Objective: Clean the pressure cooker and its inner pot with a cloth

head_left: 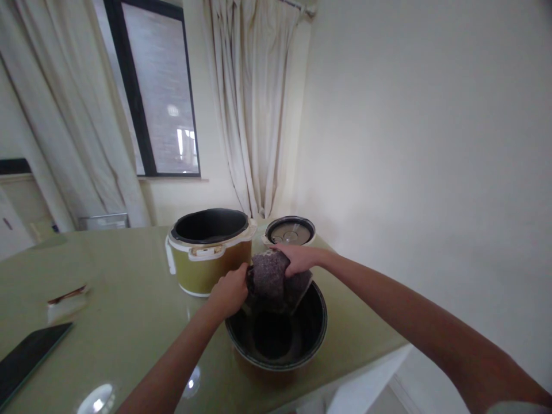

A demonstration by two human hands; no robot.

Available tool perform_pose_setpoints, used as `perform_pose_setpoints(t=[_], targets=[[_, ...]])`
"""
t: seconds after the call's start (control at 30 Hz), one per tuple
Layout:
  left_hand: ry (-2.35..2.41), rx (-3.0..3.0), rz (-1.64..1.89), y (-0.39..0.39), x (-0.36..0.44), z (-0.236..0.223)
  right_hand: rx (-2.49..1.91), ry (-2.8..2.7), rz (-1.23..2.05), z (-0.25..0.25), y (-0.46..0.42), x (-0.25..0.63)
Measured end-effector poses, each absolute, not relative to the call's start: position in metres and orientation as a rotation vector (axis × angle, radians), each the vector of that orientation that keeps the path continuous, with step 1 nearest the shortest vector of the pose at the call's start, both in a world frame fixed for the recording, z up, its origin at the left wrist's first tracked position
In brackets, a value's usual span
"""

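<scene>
A dark inner pot [321,322] with a round, open top stands at the table's near edge. My left hand [230,292] is closed at its left rim, next to the cloth; some of its fingertips are hidden. Bunched over the far side of the pot is a grey-purple cloth [271,279], with its lower part hanging inside. My right hand [297,259] grips this cloth from above, thumb and fingers pressed into it. Behind my left hand stands a green and white pressure cooker body [207,267], its dark inside showing.
A round lid [292,231] lies behind the cloth, near the wall. On the left of the green table [133,299] are a dark flat tablet-like object [32,356] and a small packet with a brown strip [66,302]. Curtains and a window are beyond.
</scene>
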State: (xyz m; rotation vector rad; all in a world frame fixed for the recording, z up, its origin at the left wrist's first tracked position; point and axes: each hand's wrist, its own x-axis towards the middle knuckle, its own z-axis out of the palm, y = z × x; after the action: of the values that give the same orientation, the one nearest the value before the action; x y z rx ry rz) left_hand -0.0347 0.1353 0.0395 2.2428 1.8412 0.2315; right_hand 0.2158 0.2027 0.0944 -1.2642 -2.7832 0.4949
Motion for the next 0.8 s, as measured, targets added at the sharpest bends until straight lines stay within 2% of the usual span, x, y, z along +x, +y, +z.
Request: perform_pose_setpoints(t=[0.1,0.2,0.27,0.33,0.47,0.53,0.67,0.8], targets=[[1.824,2.256,0.21,0.138,-0.029,0.039,-1.35,-2.82,0.416,0.091,0.179,0.198],[1.798,2.303,0.234,0.137,-0.021,0.042,-1.549,-2.715,0.013,0.075,0.165,0.171],[1.786,2.321,0.248,0.134,-0.019,0.044,-1.534,-2.69,-0.151,0.068,0.17,0.16],[1.78,2.316,0.24,0.133,-0.02,0.045,-1.369,-2.8,-0.026,0.069,0.186,0.158],[1.744,2.28,0.266,0.133,-0.027,0.042,-1.099,-2.841,0.663,0.078,0.217,0.169],[1.726,2.24,0.315,0.135,-0.029,0.038,-1.092,-2.713,0.87,0.077,0.221,0.177],[1.758,2.162,0.357,0.136,-0.029,0.032,-1.184,-2.453,0.989,0.065,0.209,0.202],[1.817,2.119,0.393,0.129,-0.025,0.034,-1.278,-2.355,0.846,0.063,0.181,0.233]])
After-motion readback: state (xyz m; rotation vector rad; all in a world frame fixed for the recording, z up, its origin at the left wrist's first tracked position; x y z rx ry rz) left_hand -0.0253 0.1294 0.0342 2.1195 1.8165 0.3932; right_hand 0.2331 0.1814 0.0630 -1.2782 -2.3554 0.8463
